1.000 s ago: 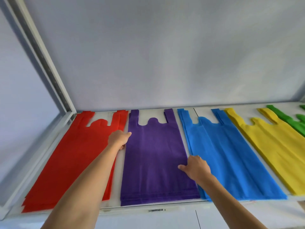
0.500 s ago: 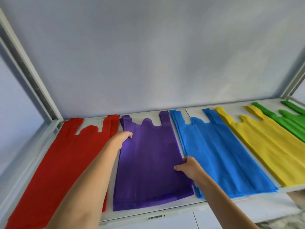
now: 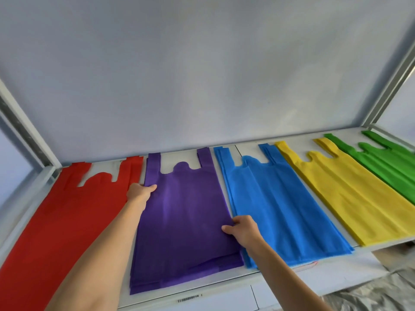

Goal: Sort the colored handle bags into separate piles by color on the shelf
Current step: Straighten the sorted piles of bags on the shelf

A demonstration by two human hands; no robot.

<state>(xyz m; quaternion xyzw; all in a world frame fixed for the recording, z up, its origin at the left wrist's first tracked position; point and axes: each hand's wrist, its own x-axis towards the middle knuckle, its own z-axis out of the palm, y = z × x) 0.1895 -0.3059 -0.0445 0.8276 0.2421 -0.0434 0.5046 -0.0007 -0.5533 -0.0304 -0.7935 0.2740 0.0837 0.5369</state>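
Since the earlier frames, we note the purple pile [image 3: 184, 223] has shifted slightly and squared up between its neighbours. Head view: the left hand [image 3: 140, 193] pinches its upper left edge; the right hand [image 3: 243, 230] grips its right edge, thumb on top. On the shelf [image 3: 247, 149] lie red [image 3: 67, 221], purple, blue [image 3: 276, 209], yellow [image 3: 350, 194] and green [image 3: 388, 162] piles, each apart. We judge sorting nearly complete; only straightening remains.

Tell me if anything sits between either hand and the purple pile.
Nothing visible does. The left hand grips the left edge of the purple pile and the right hand grips its right edge, directly on the fabric.
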